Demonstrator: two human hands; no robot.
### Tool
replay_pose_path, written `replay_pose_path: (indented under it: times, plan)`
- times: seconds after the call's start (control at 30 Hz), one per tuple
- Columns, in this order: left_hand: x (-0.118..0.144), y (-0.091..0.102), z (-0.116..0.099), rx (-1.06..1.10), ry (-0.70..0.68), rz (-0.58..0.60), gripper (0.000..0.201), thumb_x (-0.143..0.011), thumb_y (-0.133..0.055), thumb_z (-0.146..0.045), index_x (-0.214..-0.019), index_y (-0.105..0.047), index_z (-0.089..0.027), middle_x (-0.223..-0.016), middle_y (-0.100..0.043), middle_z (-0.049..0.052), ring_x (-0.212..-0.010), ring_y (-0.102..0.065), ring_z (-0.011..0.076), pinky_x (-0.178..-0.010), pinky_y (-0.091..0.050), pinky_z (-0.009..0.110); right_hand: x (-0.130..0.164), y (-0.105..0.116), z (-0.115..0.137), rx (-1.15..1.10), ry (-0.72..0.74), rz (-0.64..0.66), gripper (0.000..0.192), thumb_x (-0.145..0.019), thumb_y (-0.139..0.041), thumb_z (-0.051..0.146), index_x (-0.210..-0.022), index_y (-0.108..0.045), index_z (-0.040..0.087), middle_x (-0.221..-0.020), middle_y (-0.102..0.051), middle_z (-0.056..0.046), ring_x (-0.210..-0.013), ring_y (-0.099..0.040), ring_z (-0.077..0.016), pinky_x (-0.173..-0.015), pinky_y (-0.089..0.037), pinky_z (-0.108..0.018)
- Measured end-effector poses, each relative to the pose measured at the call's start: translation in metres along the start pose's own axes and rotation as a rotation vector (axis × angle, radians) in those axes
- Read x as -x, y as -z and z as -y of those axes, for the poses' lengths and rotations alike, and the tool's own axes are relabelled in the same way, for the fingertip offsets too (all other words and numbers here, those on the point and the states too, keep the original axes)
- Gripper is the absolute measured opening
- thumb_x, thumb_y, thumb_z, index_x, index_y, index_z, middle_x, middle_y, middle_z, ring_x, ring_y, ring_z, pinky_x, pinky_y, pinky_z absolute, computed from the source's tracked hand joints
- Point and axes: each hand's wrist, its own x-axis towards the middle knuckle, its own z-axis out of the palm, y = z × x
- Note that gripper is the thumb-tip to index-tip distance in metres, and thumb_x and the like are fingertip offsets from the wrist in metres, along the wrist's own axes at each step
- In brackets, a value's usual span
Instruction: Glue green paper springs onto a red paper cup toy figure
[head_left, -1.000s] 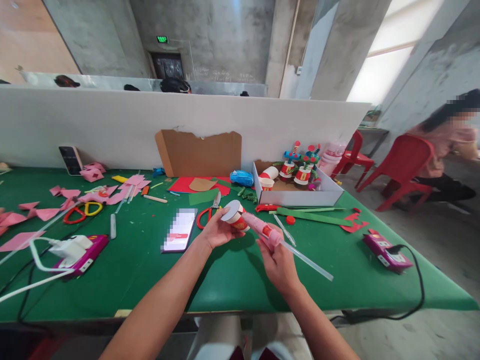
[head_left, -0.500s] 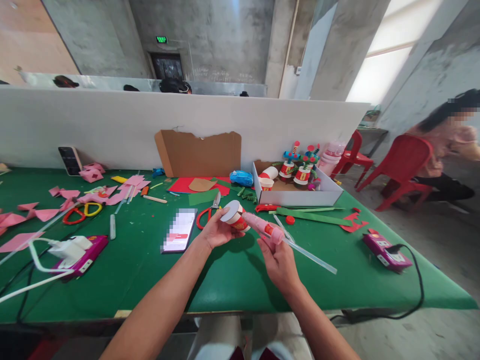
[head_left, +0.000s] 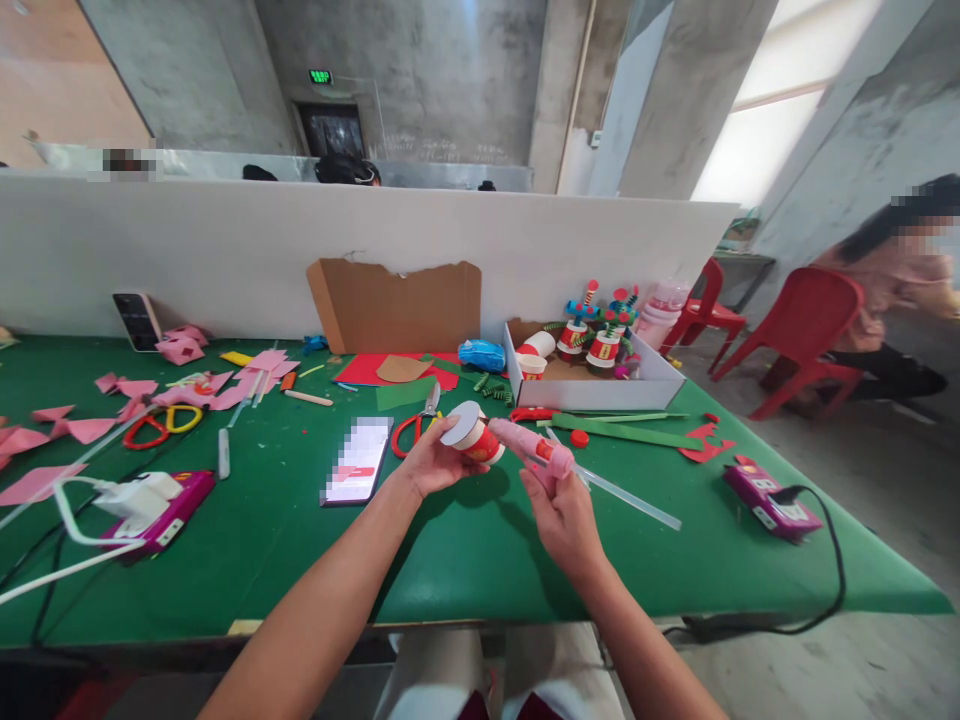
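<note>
My left hand (head_left: 431,462) holds a small red and white paper cup (head_left: 472,433) on its side, its white base turned toward the left. My right hand (head_left: 564,518) grips a pink hot glue gun (head_left: 534,448) whose nozzle touches the cup's side. A clear glue stick (head_left: 634,500) juts out of the gun's back toward the right. Both hands hover over the green table (head_left: 465,560) near its front edge.
A phone (head_left: 358,460) and red-handled scissors (head_left: 414,425) lie left of the cup. A white box (head_left: 600,385) holds decorated cups. Pink paper bits (head_left: 187,385), a pink power bank (head_left: 169,505) and another one (head_left: 765,495) lie about. A person sits on a red chair (head_left: 814,330) at right.
The glue gun has tilted flatter and shifted slightly right, its glue stick swinging up and rightward. The cup stays in my left hand with barely any movement.
</note>
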Motion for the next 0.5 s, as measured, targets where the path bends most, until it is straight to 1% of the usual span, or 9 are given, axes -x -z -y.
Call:
replay_pose_path:
  times: [0.2, 0.3, 0.4, 0.5]
  plan:
    - [0.0010, -0.0015, 0.0010, 0.009, -0.006, -0.017, 0.042, -0.072, -0.073, -0.040, -0.106, -0.063, -0.018, -0.094, -0.071, 0.009, -0.083, -0.067, 0.0266, -0.073, -0.052, 0.041, -0.0040, 0.0060, 0.0028, -0.003, -0.018, 0.027, 0.032, -0.094, -0.046, 0.035, -0.116, -0.058, 0.015, -0.104, -0.072, -0.013, -0.093, -0.069, -0.0242, -0.082, -0.055, -0.035]
    - [0.0014, -0.0032, 0.0012, 0.003, -0.011, -0.030, 0.041, -0.072, -0.073, -0.040, -0.106, -0.063, -0.019, -0.093, -0.071, 0.008, -0.082, -0.067, 0.0261, -0.073, -0.053, 0.041, -0.0048, 0.0075, 0.0043, 0.015, -0.033, 0.034, 0.033, -0.094, -0.045, 0.038, -0.115, -0.058, 0.015, -0.089, -0.072, -0.009, -0.085, -0.068, -0.0235, -0.078, -0.055, -0.035]
    - [0.0016, -0.0037, 0.0015, -0.013, -0.017, -0.033, 0.040, -0.073, -0.072, -0.040, -0.106, -0.063, -0.019, -0.094, -0.071, 0.008, -0.082, -0.067, 0.0254, -0.072, -0.053, 0.041, -0.0048, 0.0079, 0.0046, 0.032, -0.071, 0.046, 0.034, -0.094, -0.044, 0.040, -0.112, -0.059, 0.016, -0.073, -0.067, -0.005, -0.076, -0.066, -0.0235, -0.073, -0.056, -0.036]
    - [0.0013, -0.0026, 0.0021, -0.029, -0.023, -0.033, 0.040, -0.073, -0.071, -0.040, -0.106, -0.062, -0.020, -0.093, -0.071, 0.008, -0.081, -0.067, 0.0252, -0.072, -0.053, 0.042, -0.0045, 0.0080, 0.0038, 0.030, -0.093, 0.054, 0.034, -0.094, -0.044, 0.040, -0.112, -0.060, 0.016, -0.068, -0.065, -0.004, -0.072, -0.065, -0.0240, -0.069, -0.056, -0.036]
